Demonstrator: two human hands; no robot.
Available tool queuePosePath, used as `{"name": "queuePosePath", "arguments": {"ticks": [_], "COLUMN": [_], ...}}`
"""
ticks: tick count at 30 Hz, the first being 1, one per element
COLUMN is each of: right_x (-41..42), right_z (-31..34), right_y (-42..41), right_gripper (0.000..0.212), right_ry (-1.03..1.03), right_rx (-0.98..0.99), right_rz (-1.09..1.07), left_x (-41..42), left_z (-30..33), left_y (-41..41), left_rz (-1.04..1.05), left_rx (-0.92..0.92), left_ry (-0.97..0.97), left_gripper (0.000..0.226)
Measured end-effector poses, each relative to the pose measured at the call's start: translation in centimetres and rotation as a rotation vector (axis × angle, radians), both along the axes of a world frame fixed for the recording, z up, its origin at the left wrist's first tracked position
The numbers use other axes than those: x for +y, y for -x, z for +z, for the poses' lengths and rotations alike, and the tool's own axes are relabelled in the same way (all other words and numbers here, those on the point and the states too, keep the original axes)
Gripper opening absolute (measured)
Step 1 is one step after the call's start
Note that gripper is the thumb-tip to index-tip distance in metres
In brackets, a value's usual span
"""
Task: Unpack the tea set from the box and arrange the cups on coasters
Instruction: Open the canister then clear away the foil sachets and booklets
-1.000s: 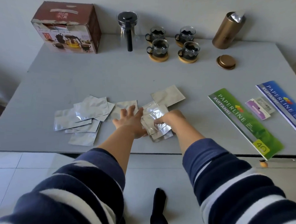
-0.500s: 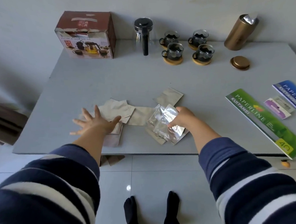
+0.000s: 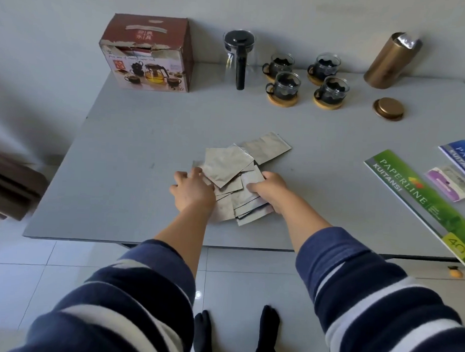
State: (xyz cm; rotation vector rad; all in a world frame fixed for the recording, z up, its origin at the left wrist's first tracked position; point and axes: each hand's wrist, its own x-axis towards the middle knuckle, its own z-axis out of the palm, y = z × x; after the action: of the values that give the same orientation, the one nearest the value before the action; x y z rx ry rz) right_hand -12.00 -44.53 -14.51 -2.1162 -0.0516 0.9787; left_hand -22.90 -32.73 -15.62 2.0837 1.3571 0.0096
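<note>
Left hand [image 3: 191,190] back from the far-left reach of 0.5 s ago, now pressed vs. left edge of the foil sachets [image 3: 232,176], fingers curled onto them; was spread flat & apart from the right-hand bunch. Sachets that lay scattered left of centre 1 s ago now swept into one overlapping heap btwn both hands, none left out on the left part of the counter [image 3: 135,149]. Right hand [image 3: 268,187] was pinching a shiny fan of sachets lifted off the surface; now low at heap's right side, fingers tucked on the edges. One sachet now lies tilted atop the pile.
</note>
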Motion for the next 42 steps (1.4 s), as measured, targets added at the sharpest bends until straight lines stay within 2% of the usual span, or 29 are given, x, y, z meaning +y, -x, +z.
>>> {"name": "queuePosePath", "arguments": {"ticks": [4,8,10,15,17,23,25,29,32,34,36,40,42], "right_x": [0.7,2.0,2.6,2.9,2.4,-1.4,-2.6,-3.6,-3.6,-3.5,-3.5,-3.4,-3.1], "right_z": [-0.2,-0.6,-0.7,-1.6,-1.4,0.3,0.3,-0.4,-0.7,-0.7,-0.9,-1.0,-1.1], "right_y": [0.2,0.3,0.2,-0.1,-0.3,-1.8,-2.4,-3.4,-3.7,-3.8,-3.9,-3.9,-3.9], "right_gripper": [0.059,0.06,0.054,0.024,0.019,0.011,0.019,0.06,0.059,0.054,0.053,0.054,0.049], "right_ry": [-0.076,-0.07,-0.044,-0.01,-0.001,0.019,0.038,0.081,0.123,0.133,0.121,0.101,0.092], "right_rx": [0.102,0.051,0.019,0.021,0.034,0.124,0.114,0.115,0.111,0.118,0.129,0.143,0.154], "right_rz": [-0.115,-0.135,-0.143,-0.152,-0.139,-0.07,-0.055,-0.018,0.026,0.047,0.045,0.018,0.013], "left_x": [0.4,0.1,0.2,0.9,1.0,0.7,0.6,-0.5,-1.8,-2.3,-2.3,-1.2,-0.1], "left_z": [-0.4,-1.0,-1.2,-1.0,-0.9,-0.3,0.2,1.0,0.5,0.0,0.0,0.5,1.1], "left_y": [-0.2,-0.4,-0.3,-0.4,-0.6,-3.3,-5.7,-11.6,-14.9,-15.9,-16.2,-15.7,-15.1], "left_rz": [0.008,-0.088,-0.12,-0.163,-0.211,-0.257,-0.29,-0.394,-0.431,-0.405,-0.356,-0.265,-0.194], "left_rx": [-0.063,-0.108,-0.103,-0.11,-0.082,-0.017,-0.033,-0.039,0.062,0.123,0.125,0.0,-0.101], "left_ry": [0.052,0.027,0.007,0.027,0.006,-0.101,-0.143,-0.136,-0.086,-0.087,-0.065,0.012,0.061], "left_gripper": [0.061,0.053,0.046,0.026,0.02,0.03,0.034,0.047,0.065,0.067,0.058,0.018,0.021]}}
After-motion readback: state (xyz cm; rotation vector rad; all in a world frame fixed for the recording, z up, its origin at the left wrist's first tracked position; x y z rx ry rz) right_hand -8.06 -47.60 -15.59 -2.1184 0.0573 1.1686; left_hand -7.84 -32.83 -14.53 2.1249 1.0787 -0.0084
